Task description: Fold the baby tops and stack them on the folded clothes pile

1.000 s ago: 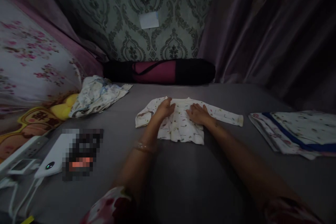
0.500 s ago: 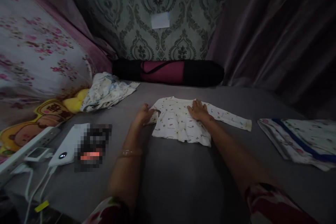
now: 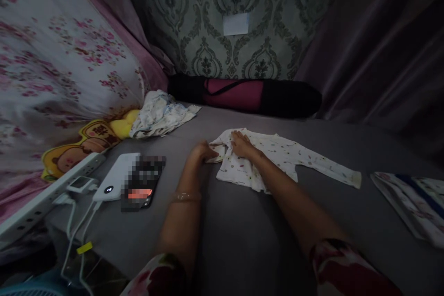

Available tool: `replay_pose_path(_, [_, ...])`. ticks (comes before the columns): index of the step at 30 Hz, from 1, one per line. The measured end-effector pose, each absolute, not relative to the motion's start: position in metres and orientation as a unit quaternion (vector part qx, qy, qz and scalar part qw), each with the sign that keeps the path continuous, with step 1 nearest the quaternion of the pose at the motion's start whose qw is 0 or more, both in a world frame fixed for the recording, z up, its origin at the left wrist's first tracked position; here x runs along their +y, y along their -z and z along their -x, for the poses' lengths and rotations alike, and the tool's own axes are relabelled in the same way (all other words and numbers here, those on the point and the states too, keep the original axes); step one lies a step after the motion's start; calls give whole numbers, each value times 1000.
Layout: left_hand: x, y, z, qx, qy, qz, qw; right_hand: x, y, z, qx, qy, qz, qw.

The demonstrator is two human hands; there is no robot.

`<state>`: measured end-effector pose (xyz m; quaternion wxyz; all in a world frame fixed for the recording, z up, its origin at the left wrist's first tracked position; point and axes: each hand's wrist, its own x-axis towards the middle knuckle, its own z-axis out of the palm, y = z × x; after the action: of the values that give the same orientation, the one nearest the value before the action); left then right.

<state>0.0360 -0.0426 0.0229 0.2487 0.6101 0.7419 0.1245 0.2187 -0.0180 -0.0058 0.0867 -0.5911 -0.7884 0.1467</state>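
A small white long-sleeved shirt (image 3: 258, 164) with a scattered print lies spread on the grey bed sheet. Its right-hand sleeve stretches out flat, while the left-hand sleeve is folded down beside the body. My left hand (image 3: 202, 151) is at that folded sleeve, with its fingers closed on the fabric near the end. Palm down, my right hand (image 3: 243, 145) rests on the shirt's upper left part near the shoulder, fingers stretched out. My right forearm covers part of the lower hem.
Folded clothes (image 3: 412, 203) lie at the right, and a crumpled cloth pile (image 3: 163, 115) at the back left. A power bank (image 3: 116, 178), a phone (image 3: 147, 185) and a power strip (image 3: 52, 199) with cables sit left. A long black-and-pink bag (image 3: 236, 95) lies along the wall.
The view has turned left, so the scene sits further right. My right hand has slid leftward across the shirt to the folded sleeve's shoulder. My left hand stays by that sleeve.
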Motion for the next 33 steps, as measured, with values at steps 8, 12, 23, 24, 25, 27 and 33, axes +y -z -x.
replay_pose_path(8, [-61,-50,-39,795,-204,-567,77,-11,10,-198,-746,-153,631,149])
replay_pose_path(12, [-57,-44,-36,786,-288,-544,56,-18,12,-195,-742,-143,639,142])
replay_pose_path(23, [-31,-29,-29,701,-518,-477,112,-26,15,-192,-758,-82,633,131])
replay_pose_path(24, [-29,-26,-27,694,-535,-469,114,-26,15,-192,-760,-78,632,132])
replay_pose_path(25, [-28,-21,-26,694,-543,-458,117,-27,15,-191,-761,-75,631,130])
replay_pose_path(27, [-26,-11,-20,715,-537,-431,121,-27,15,-190,-763,-74,631,119])
replay_pose_path(33, [-19,14,0,780,-487,-372,123,-26,10,-189,-767,-92,631,70])
